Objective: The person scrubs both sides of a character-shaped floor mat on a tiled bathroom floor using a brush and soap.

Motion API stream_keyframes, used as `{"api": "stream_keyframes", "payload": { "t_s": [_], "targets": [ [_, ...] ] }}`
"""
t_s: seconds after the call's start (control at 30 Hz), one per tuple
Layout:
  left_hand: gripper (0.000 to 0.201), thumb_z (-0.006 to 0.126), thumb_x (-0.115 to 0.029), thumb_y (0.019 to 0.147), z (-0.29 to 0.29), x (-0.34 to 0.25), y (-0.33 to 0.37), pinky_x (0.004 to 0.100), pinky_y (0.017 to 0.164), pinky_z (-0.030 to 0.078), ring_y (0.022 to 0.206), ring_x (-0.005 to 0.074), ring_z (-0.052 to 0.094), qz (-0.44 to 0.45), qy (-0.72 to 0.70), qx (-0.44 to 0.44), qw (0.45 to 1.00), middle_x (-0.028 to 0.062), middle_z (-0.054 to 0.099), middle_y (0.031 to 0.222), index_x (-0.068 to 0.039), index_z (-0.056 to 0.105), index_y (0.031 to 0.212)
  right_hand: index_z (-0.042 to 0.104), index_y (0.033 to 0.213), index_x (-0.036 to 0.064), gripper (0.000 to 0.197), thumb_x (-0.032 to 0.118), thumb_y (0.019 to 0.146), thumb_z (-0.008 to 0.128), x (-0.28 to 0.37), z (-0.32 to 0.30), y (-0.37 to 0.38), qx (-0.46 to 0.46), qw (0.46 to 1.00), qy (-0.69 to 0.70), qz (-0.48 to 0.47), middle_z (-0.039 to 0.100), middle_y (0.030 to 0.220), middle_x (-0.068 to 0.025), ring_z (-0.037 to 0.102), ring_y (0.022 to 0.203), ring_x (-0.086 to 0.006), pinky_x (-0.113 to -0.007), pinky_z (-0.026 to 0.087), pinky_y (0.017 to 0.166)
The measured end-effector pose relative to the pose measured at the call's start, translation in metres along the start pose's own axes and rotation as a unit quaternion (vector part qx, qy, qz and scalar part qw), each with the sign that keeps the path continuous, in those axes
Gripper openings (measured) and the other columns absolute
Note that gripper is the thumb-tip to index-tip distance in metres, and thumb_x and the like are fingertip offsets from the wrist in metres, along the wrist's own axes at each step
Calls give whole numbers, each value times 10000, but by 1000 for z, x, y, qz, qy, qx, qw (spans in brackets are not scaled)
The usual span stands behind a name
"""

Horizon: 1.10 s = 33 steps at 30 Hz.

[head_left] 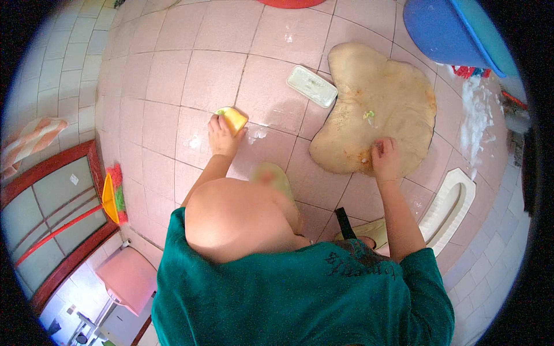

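Fingers, left: left hand [221, 135] is curled round a yellow sponge [234, 119], pressing it to the floor [173, 86].
Fingers, right: right hand [385, 160] is bent, fingertips pinching the near edge of a tan cloth [375, 104]; whether they truly clamp it I cannot tell.
Sponge: on a pink tile, a green edge showing at its far left, wet suds just beside it to the right.
Cloth: spread flat on the floor, lobed in outline, a small green speck near its middle.
Soap dish [312, 86]: white, oblong, lying between sponge and cloth, its corner touching or just beside the cloth's edge.
Basin [444, 32]: blue, beyond the cloth at the far right.
Foam [476, 112]: white patch right of the cloth.
Squat toilet [453, 205]: white, near the right forearm.
Stool [130, 277]: pink, low on the left, well apart from both hands.
Door [52, 219]: red-framed glass, left side.
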<state>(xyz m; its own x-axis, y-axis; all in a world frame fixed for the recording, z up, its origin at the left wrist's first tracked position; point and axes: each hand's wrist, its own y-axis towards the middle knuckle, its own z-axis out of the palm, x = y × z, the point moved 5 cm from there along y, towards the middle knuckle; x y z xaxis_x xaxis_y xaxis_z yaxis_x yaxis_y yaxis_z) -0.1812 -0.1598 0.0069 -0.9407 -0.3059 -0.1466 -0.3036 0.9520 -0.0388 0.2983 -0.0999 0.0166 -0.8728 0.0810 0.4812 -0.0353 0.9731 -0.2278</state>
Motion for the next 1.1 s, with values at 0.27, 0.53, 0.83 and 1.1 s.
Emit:
{"api": "stream_keyframes", "payload": {
  "t_s": [0.27,0.53,0.83,1.1],
  "targets": [
    [928,783,-465,745,-29,-6,-4,579,1043,289,1300,426,345,72,18,-85,994,238,367,1407,7,352,1418,454,1417,154,629,178,836,694,180,55,67,9,968,106,-227,427,1439,-194,419,1327,-366,-424,358,1108],
    [713,815,-212,725,-39,-101,30,465,979,415,1176,389,477,206,-187,104,955,218,498,1271,-14,465,1314,379,1484,318,725,204,833,675,202,87,77,107,978,10,-178,479,1288,-233,503,1141,-384,-440,395,1022],
    [614,656,-432,883,9,-209,89,443,836,520,988,371,650,33,-196,358,912,278,640,1097,83,548,1200,446,1457,175,646,311,857,644,9,-37,43,-216,933,217,189,527,1065,-229,567,959,-387,-473,495,816],
    [415,520,-431,961,60,-303,42,519,722,493,841,409,665,6,-177,141,974,224,692,899,-35,542,1085,482,1426,302,615,343,837,655,7,12,66,-112,993,-35,2,535,1038,-232,576,861,-368,-462,501,754]
  ]
}}
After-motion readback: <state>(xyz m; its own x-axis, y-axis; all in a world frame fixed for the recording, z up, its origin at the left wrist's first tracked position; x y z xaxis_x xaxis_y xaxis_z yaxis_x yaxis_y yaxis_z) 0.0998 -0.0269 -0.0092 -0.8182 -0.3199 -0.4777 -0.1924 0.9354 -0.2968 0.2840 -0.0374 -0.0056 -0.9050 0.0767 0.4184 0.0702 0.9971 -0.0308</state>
